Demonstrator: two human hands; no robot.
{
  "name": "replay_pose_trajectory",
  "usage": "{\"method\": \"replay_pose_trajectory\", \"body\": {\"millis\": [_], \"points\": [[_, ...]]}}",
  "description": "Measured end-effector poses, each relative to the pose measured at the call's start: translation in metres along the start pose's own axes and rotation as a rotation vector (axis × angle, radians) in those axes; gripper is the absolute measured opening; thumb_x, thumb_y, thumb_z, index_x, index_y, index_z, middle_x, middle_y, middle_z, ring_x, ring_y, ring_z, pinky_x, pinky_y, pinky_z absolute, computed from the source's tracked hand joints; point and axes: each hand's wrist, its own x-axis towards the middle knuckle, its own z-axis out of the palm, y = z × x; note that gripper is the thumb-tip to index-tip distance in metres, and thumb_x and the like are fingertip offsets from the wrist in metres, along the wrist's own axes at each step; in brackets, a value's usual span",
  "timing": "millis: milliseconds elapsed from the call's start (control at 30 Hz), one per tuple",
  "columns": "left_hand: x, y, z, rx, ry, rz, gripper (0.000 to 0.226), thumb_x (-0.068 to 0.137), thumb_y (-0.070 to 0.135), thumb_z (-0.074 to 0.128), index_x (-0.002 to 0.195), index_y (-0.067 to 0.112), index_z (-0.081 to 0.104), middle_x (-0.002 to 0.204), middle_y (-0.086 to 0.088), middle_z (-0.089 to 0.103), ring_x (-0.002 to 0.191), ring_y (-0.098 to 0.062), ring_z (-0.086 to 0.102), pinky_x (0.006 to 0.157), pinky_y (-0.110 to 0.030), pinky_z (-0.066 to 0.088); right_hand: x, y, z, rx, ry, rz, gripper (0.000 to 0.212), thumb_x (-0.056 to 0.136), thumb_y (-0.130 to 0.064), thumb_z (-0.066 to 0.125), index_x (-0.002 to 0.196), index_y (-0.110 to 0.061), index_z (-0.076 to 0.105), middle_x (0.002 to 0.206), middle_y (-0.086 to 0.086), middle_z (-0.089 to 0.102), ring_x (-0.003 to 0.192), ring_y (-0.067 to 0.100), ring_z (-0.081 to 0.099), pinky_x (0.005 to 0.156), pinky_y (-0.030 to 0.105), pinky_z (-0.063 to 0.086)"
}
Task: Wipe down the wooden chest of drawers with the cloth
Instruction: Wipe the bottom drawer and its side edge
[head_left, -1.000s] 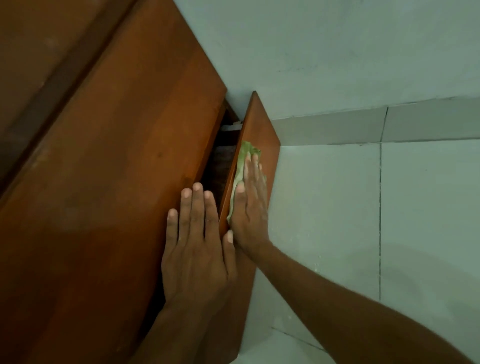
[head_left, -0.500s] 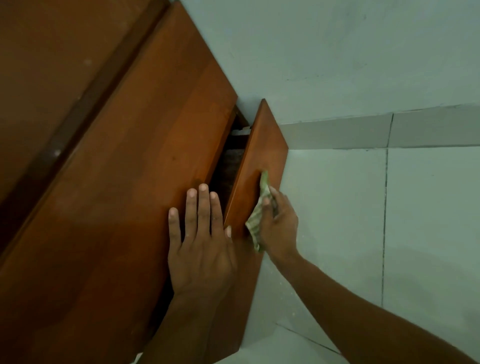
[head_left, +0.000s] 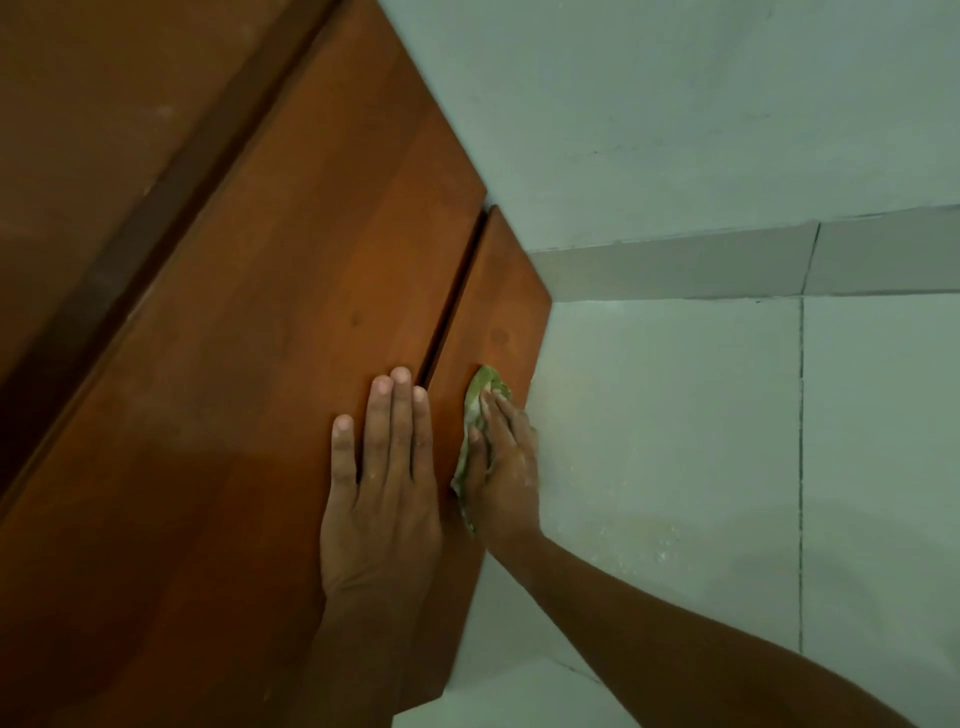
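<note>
Cloth (head_left: 480, 415): green, crumpled, soft folds, pressed against the front of the lowest drawer (head_left: 493, 322) of the chest of drawers (head_left: 291, 322), under the right hand (head_left: 506, 467). Right fingers (head_left: 498, 415) lie fairly flat over the cloth, pinning rather than gripping it; whether any fold is pinched I cannot tell.

Change from half a second ago: the drawer stood pulled out with a dark gap showing; now it sits nearly closed, only a thin dark seam left beside the panel above. The cloth has moved from the drawer's edge onto its face.

Left hand (head_left: 382, 493): open, fingers straight and together, palm flat on the neighbouring panel, holding nothing.

Wood: reddish-brown, smooth, faint sheen, flat rectangular fronts. Floor (head_left: 675, 441): pale square tiles, thin grout lines. Wall (head_left: 675, 104): pale, matte.
</note>
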Motion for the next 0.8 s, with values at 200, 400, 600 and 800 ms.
{"method": "replay_pose_trajectory", "body": {"millis": [200,400,600,800], "points": [[0.002,0.0,0.0,0.025,-0.016,0.026,0.066,0.1,0.024,0.011,0.158,-0.002,-0.005,0.166,-0.026,-0.013,0.155,-0.039,-0.009,0.121,-0.056,-0.017,0.091,0.024,-0.008,0.072,0.019,0.342,0.036,0.105,-0.022,0.043,0.136,-0.012,0.058,0.124,0.009,0.061,0.113,0.023,0.059,0.1,0.031,0.047],[0.002,0.0,-0.007,-0.019,-0.009,0.054,0.065,0.1,0.024,0.013,0.159,0.0,-0.003,0.167,-0.026,-0.006,0.156,-0.037,-0.004,0.123,-0.053,-0.012,0.076,0.006,-0.045,0.165,0.133,0.387,0.026,0.099,-0.013,0.049,0.115,-0.019,0.069,0.105,0.005,0.071,0.093,0.019,0.068,0.085,0.031,0.056],[0.029,-0.05,-0.046,0.153,-0.072,0.174,0.07,0.097,0.038,-0.012,0.154,-0.002,-0.02,0.164,-0.027,-0.018,0.154,-0.039,-0.016,0.117,-0.058,-0.021,-0.081,-0.008,-0.003,0.072,-0.038,-0.201,0.041,0.102,-0.017,0.046,0.142,-0.016,0.053,0.144,0.006,0.052,0.132,0.019,0.046,0.111,0.031,0.04],[0.035,-0.057,-0.053,0.233,-0.147,0.243,0.069,0.098,0.032,-0.006,0.149,-0.009,-0.025,0.161,-0.03,-0.026,0.152,-0.041,-0.022,0.12,-0.058,-0.015,0.085,0.0,0.007,-0.113,0.166,-0.111,0.043,0.103,-0.02,0.035,0.138,-0.006,0.057,0.141,0.02,0.054,0.126,0.037,0.05,0.109,0.043,0.037]]}}
